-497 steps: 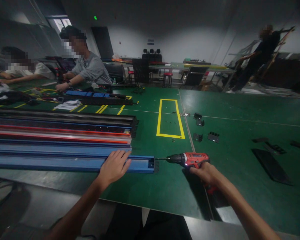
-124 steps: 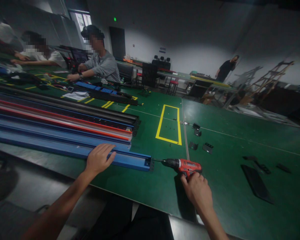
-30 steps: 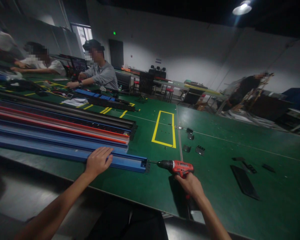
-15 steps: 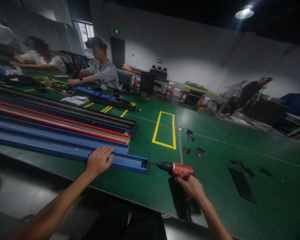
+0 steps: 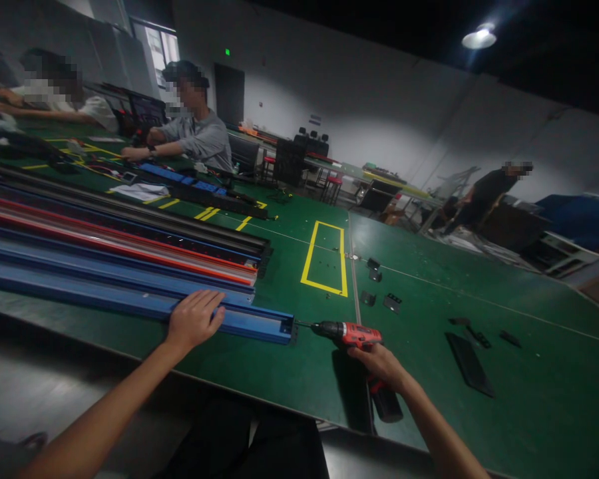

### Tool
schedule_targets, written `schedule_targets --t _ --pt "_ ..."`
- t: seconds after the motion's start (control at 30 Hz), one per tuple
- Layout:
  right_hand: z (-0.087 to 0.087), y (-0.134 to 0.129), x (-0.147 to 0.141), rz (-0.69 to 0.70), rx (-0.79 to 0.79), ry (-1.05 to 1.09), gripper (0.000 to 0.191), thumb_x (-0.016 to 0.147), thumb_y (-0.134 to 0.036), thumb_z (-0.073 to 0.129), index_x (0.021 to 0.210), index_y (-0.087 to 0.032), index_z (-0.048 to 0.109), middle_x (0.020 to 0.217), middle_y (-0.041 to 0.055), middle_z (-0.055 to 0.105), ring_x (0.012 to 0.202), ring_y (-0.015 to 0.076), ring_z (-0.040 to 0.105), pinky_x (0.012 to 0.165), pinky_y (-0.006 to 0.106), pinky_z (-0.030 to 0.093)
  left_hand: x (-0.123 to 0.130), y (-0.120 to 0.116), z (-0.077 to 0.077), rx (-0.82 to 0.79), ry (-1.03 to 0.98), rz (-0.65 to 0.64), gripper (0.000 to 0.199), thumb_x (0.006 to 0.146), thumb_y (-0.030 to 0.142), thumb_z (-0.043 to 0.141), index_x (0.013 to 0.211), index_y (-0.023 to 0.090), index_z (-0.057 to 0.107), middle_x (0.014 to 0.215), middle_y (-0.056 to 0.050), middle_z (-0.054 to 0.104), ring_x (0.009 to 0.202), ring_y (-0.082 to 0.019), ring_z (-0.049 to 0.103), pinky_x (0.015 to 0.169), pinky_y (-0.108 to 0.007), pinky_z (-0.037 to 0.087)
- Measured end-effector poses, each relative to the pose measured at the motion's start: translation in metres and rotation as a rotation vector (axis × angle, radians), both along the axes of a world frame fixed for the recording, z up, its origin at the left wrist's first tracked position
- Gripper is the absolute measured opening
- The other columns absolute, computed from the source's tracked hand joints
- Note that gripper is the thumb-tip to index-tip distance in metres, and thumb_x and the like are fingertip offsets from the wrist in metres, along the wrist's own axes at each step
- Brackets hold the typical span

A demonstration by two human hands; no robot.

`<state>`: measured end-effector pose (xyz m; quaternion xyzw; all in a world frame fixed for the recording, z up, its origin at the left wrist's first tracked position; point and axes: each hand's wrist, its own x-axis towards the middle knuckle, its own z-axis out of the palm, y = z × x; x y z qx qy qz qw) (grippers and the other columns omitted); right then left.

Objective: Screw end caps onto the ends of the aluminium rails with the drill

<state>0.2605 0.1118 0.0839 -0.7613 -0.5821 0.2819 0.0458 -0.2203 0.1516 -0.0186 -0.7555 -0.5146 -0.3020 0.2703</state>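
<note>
My right hand point(image 5: 379, 364) is wrapped around the grip of a red and black cordless drill point(image 5: 362, 334). The drill lies level, its long thin bit point(image 5: 305, 324) pointing left and meeting the black end piece point(image 5: 294, 331) of a long blue metal rail point(image 5: 259, 323). Whether the bit sits in a screw is too small to make out. My left hand point(image 5: 194, 320) lies over the same rail a little way back from its end, fingers across the far edge, holding it down on the green table point(image 5: 279, 372).
More long rails, red point(image 5: 219, 257) and black point(image 5: 204, 229), lie parallel behind the blue one. Small black brackets point(image 5: 392, 303) and a flat black plate point(image 5: 469, 364) rest to the right. A yellow taped rectangle point(image 5: 304, 273) marks the table. Co-workers point(image 5: 204, 136) sit across at the left.
The view has shifted slightly, so the scene sits a little further left. Both hands, the drill and the rail keep nearly the same places relative to each other.
</note>
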Motion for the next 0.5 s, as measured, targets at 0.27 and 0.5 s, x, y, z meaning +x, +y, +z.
schedule_targets --t 0.27,0.5 --pt "-0.0028 0.0056 0.0009 -0.032 0.025 0.217 0.023 0.078 -0.042 0.072 0.076 -0.020 0.068 0.067 -0.0019 0.061 0.068 0.0160 0.056 0.062 0.026 0.043 0.0020 -0.0002 0.0028 -0.009 -0.033 -0.007 0.043 0.100 0.034 0.044 0.111 0.012 0.079 0.108 -0.014 0.080 0.101 -0.032 0.074 0.098 -0.048 0.053" --pt "-0.0064 0.0063 -0.0002 -0.048 -0.019 0.347 0.031 0.075 -0.046 0.076 0.074 -0.022 0.057 0.063 -0.0040 0.056 0.060 0.0132 0.053 0.056 0.025 0.042 0.0025 0.0005 0.0010 -0.034 -0.051 0.004 0.043 0.099 0.035 0.044 0.112 0.014 0.079 0.109 -0.013 0.080 0.102 -0.031 0.074 0.099 -0.048 0.053"
